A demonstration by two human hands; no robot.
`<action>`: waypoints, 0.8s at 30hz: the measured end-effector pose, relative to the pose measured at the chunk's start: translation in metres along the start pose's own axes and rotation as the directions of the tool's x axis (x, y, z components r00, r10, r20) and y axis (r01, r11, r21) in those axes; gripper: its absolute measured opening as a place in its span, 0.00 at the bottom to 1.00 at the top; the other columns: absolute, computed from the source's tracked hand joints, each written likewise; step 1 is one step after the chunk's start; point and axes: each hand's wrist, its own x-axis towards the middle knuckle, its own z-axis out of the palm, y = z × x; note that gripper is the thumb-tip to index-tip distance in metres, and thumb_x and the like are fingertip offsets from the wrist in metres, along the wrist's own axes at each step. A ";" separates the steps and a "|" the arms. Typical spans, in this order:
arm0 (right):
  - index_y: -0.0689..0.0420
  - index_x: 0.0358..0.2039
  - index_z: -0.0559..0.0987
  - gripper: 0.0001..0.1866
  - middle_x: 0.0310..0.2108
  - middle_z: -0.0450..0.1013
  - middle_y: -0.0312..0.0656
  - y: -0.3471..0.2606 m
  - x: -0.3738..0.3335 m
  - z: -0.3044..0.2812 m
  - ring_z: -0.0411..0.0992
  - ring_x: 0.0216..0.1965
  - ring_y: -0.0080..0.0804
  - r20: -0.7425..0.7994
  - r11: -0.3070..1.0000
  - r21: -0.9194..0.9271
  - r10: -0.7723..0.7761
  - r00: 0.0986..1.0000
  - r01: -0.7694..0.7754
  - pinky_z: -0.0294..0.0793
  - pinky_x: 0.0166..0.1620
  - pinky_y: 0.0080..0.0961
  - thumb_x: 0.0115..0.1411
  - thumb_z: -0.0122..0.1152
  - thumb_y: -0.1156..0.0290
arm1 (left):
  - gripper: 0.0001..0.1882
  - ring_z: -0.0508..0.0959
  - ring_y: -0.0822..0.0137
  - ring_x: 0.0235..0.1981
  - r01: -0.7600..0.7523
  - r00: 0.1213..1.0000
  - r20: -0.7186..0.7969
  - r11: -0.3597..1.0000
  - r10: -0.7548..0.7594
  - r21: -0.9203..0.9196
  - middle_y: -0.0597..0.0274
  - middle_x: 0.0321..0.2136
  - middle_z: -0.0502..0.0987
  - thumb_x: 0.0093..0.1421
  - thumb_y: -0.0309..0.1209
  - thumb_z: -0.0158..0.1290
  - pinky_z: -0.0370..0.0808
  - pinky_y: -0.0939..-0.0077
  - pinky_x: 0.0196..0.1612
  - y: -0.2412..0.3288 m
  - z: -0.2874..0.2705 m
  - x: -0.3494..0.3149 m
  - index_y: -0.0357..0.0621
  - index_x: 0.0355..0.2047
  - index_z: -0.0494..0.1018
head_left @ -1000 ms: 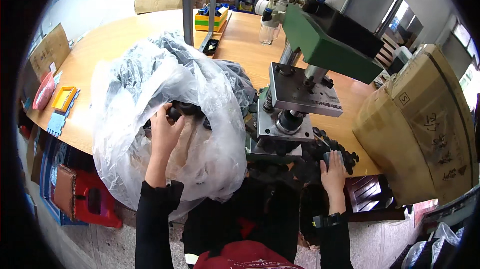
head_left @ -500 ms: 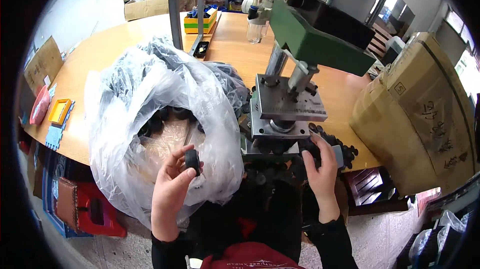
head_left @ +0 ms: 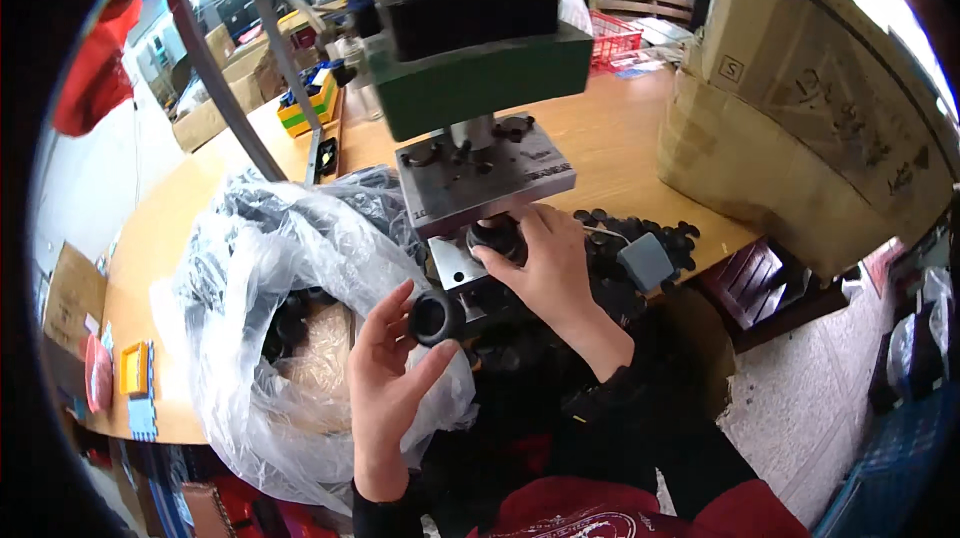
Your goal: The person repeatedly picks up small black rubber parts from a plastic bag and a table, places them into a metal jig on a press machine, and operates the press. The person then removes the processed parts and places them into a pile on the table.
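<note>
- Beneath the press plate (head_left: pixel 490 178): right hand (head_left: pixel 548 266), fingers curled round black part (head_left: pixel 497 238), apparently seating or removing it.
- Outside: left hand (head_left: pixel 390 368) loosely pinches black ring (head_left: pixel 453 316); next move likely requires withdrawing the right.

large cardboard box (head_left: pixel 805 128), right | red crate (head_left: pixel 612 41), back | pink basin (head_left: pixel 98 376), left

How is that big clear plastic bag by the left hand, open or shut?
Open: the plastic bag has its mouth gaping wide toward the camera, and black parts show inside.
</note>
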 end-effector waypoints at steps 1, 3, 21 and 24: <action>0.57 0.44 0.74 0.25 0.35 0.73 0.44 -0.001 -0.004 -0.002 0.71 0.40 0.45 -0.013 0.999 0.037 0.023 1.000 -0.022 0.66 0.45 0.38 0.46 0.72 0.63 | 0.32 0.76 0.69 0.46 -0.084 0.996 0.007 0.990 0.084 0.114 0.56 0.45 0.75 0.50 0.19 0.64 0.71 0.76 0.52 -0.009 0.004 0.012 0.30 0.55 0.65; 0.57 0.44 0.75 0.26 0.36 0.73 0.43 -0.003 -0.019 -0.012 0.71 0.40 0.45 -0.043 0.992 0.111 0.067 0.997 -0.062 0.66 0.45 0.38 0.44 0.73 0.64 | 0.29 0.77 0.68 0.44 -0.143 0.988 -0.004 0.935 0.153 0.325 0.54 0.42 0.76 0.50 0.23 0.65 0.73 0.75 0.49 -0.016 0.022 0.034 0.31 0.52 0.68; 0.56 0.61 0.65 0.28 0.59 0.61 0.51 0.156 -0.240 -0.148 0.60 0.61 0.48 0.065 0.670 -0.250 0.732 0.678 -0.699 0.64 0.60 0.43 0.61 0.60 0.68 | 0.24 0.81 0.64 0.33 -0.224 0.963 0.111 0.502 0.246 0.835 0.49 0.29 0.81 0.48 0.40 0.68 0.75 0.70 0.39 -0.026 0.061 0.093 0.30 0.36 0.77; 0.57 0.59 0.67 0.24 0.58 0.64 0.50 0.140 -0.180 -0.132 0.61 0.61 0.46 0.116 0.807 -0.146 0.588 0.801 -0.572 0.61 0.61 0.42 0.62 0.58 0.69 | 0.22 0.79 0.66 0.31 -0.196 0.968 0.066 0.562 0.243 0.803 0.51 0.30 0.80 0.52 0.36 0.65 0.74 0.71 0.39 -0.029 0.063 0.085 0.31 0.41 0.75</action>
